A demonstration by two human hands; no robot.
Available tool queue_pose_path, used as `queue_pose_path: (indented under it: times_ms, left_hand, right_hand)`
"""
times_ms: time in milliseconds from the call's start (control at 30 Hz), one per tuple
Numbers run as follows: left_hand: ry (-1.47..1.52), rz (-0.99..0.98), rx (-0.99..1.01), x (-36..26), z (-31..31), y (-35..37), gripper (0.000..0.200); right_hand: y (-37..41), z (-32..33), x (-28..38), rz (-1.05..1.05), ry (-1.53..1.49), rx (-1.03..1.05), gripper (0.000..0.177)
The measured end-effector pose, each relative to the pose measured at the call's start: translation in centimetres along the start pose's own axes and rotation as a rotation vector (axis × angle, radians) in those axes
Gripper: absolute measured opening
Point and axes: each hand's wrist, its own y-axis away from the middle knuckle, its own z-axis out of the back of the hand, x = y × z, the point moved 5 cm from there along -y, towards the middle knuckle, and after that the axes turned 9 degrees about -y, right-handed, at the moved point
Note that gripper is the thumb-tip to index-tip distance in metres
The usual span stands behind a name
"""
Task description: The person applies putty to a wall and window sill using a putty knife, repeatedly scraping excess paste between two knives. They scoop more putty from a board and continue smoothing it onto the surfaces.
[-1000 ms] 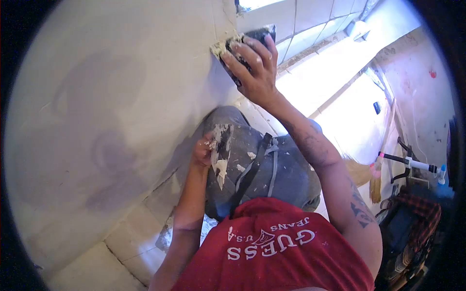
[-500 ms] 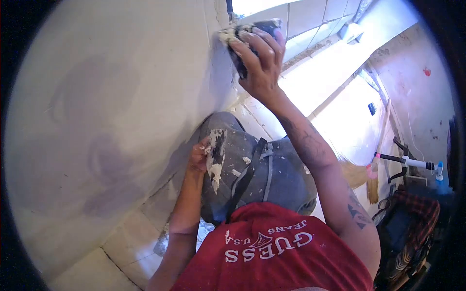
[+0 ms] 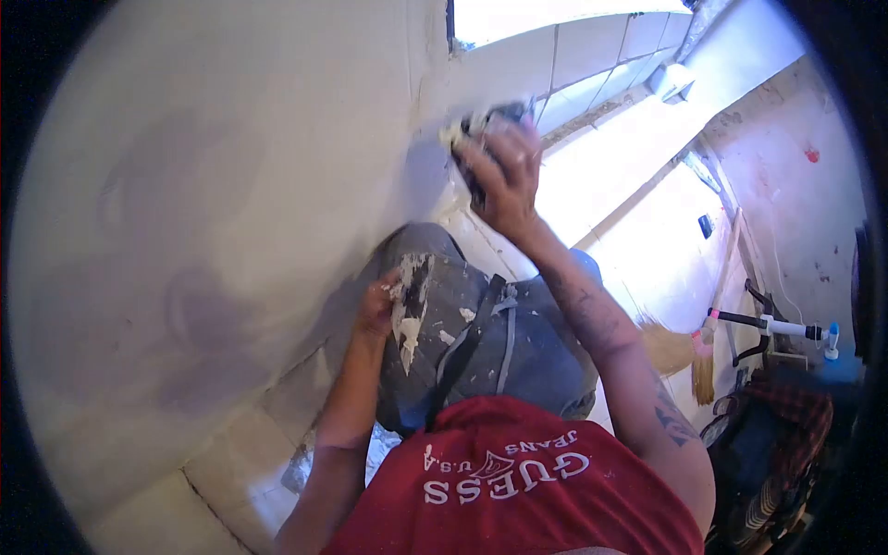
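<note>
At the wall corner below the window, my right hand grips a dark, flat spreader with pale plaster along its edge; motion blurs both. My left hand is down by my knee, its fingers closed round a plaster-smeared flat scraper. White plaster coats much of that tool, with dark patches showing through, and its lower end tapers. The pale wall stands close to both hands on the left. My grey trousers, spotted with plaster, lie behind the scraper.
A bright window opening is above a row of white tiles. Off to the right are a straw broom, a white-and-black tubular frame and a dark plaid cloth. Pale tiles cover the floor.
My right hand has moved down, away from the window edge, with the spreader. The left hand and its scraper have stayed nearly in place.
</note>
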Motion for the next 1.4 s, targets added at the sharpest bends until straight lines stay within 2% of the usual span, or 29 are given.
queue_pose_path:
  times_ms: [100,167,200,300,367,567,700,800,833,900,967,1067,1167,1300,1400]
  left_hand:
    - [0.189,0.025,0.206,-0.9,-3.5,0.3,0.038]
    - [0.267,0.072,0.306,-1.3,-4.4,0.3,0.034]
    - [0.288,0.114,0.300,-1.0,-4.0,0.3,0.034]
    - [0.183,0.013,0.277,-0.6,-2.3,0.5,0.034]
    - [0.145,-0.063,0.276,-0.6,-2.2,0.5,0.035]
    - [0.113,-0.029,0.253,-0.8,-2.1,0.5,0.041]
    - [0.093,-0.088,0.282,-1.2,-3.1,0.7,0.039]
    - [0.181,-0.124,0.259,-0.8,-2.6,0.4,0.038]
    - [0.234,-0.108,0.224,-0.2,-1.6,0.4,0.038]
    - [0.228,-0.031,0.286,0.3,-0.8,0.4,0.038]
    - [0.171,-0.066,0.291,-0.6,-2.6,0.7,0.038]
    - [0.027,-0.146,0.251,-0.8,-2.6,0.9,0.039]
    - [0.089,-0.105,0.280,0.0,-1.7,0.6,0.041]
    - [0.219,-0.002,0.410,-0.9,-4.2,0.2,0.041]
    - [0.166,-0.033,0.367,-1.3,-4.2,0.1,0.040]
  right_hand:
    - [-6.5,1.1,0.5,0.054,0.053,-0.080,0.043]
    - [-9.5,0.7,1.2,0.171,0.114,-0.051,0.054]
    - [-9.5,0.3,1.0,0.152,0.104,-0.064,0.049]
    - [-7.3,-1.2,0.3,0.105,0.083,-0.076,0.036]
    - [-5.3,-1.9,0.2,0.093,0.078,-0.056,0.034]
    - [2.4,-3.4,0.1,0.000,0.052,0.159,0.035]
    - [2.4,-1.7,0.9,-0.041,0.072,0.223,0.035]
    - [-3.7,0.8,1.1,0.032,0.070,-0.008,0.039]
    - [-6.1,1.5,1.0,0.061,0.093,-0.046,0.039]
    - [-10.0,2.0,0.5,0.099,0.116,-0.087,0.039]
    - [-12.4,1.5,1.1,0.222,0.132,-0.075,0.064]
    - [-10.9,0.0,0.6,0.191,0.130,-0.071,0.060]
    - [-6.9,-1.5,-0.2,0.137,0.100,-0.049,0.039]
    - [-2.2,-2.4,-0.1,0.091,0.067,0.013,0.037]
    - [1.5,-3.2,0.0,0.039,0.052,0.127,0.037]
